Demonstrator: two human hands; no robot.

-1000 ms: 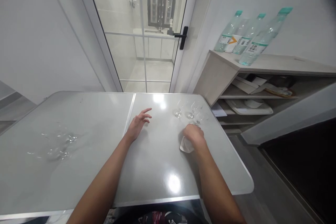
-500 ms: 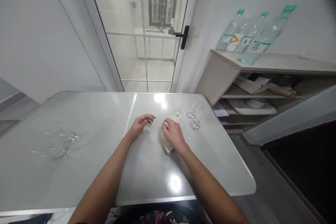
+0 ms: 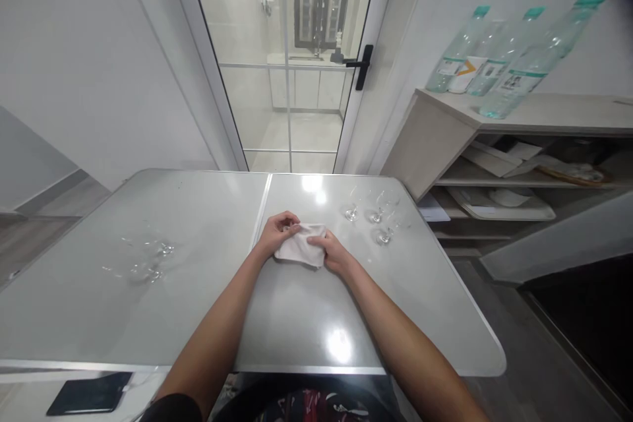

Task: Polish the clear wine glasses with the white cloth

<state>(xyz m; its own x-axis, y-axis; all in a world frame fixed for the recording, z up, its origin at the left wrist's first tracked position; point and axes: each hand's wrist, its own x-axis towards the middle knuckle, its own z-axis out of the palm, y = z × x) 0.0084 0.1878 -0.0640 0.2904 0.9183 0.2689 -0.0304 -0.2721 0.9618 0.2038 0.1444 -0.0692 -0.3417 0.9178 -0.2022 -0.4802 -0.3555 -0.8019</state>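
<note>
Both of my hands hold a small white cloth (image 3: 299, 248) just above the middle of the grey table (image 3: 208, 303). My left hand (image 3: 275, 235) pinches its left edge with curled fingers. My right hand (image 3: 330, 252) grips its right side. Three clear stemmed glasses (image 3: 374, 217) stand upright on the table just right of my right hand. More clear glasses (image 3: 146, 260) lie or stand at the table's left part, hard to make out.
A glass door (image 3: 291, 59) with a black handle stands behind the table. A wooden shelf unit (image 3: 499, 145) at the right carries several plastic water bottles (image 3: 494, 59) and trays. A dark phone (image 3: 89, 393) lies below the table's near left edge.
My right hand moved left from the three glasses with the cloth to the table's middle. My left hand closed on the cloth's other side. The camera shifted slightly left.
</note>
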